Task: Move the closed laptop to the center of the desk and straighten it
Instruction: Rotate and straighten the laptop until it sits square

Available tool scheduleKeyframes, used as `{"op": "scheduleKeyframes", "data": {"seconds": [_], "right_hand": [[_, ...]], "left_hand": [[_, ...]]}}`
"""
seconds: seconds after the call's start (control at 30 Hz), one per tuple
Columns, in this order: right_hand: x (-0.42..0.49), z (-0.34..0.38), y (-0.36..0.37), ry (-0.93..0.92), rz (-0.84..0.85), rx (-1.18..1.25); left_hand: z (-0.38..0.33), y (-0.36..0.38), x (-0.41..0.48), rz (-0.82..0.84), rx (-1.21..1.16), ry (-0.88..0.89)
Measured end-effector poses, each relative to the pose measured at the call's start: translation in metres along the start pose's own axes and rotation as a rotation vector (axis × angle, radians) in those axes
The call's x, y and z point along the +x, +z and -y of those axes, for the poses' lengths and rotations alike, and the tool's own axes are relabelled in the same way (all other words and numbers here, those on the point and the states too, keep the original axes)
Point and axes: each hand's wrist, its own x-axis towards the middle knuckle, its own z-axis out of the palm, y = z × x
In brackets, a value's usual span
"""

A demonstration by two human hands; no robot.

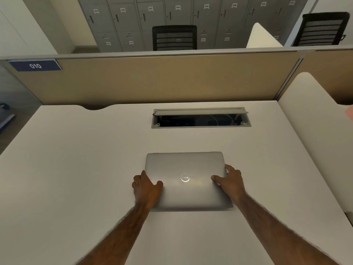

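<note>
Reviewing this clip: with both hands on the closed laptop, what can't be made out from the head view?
- Left hand and right hand: fingers wrap over the laptop sides, so the grip underneath is hidden.
- Laptop's near left corner: covered by the left wrist.
- Cable box: interior too dark to identify contents.
- Desk: near, left and right edges cut off by the frame, so centering is hard to judge.
- Locker numbers: too small and blurred.

One closed silver laptop (185, 180). Two hands: left hand (146, 188), right hand (230, 183), one at each side edge of the lid. One pale worktop (76, 169). One open cable hatch (200, 119). Two black mesh chairs (174, 38) (322, 29). One blue "010" plate (35, 65). One bank of numbered grey lockers (124, 20).
</note>
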Motion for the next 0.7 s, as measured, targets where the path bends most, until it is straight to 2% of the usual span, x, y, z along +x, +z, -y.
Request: {"op": "scheduleKeyframes", "data": {"seconds": [0.37,0.53,0.7], "right_hand": [[-0.009,0.001,0.003,-0.014,0.003,-0.123],[-0.036,-0.004,0.020,-0.199,-0.155,-0.530],[-0.047,-0.015,0.036,-0.389,-0.138,-0.652]], "left_hand": [[0.010,0.002,-0.004,-0.028,0.083,0.117],[0.007,0.015,-0.014,-0.082,0.230,0.329],[0.011,0.028,-0.017,-0.078,0.343,0.468]]}}
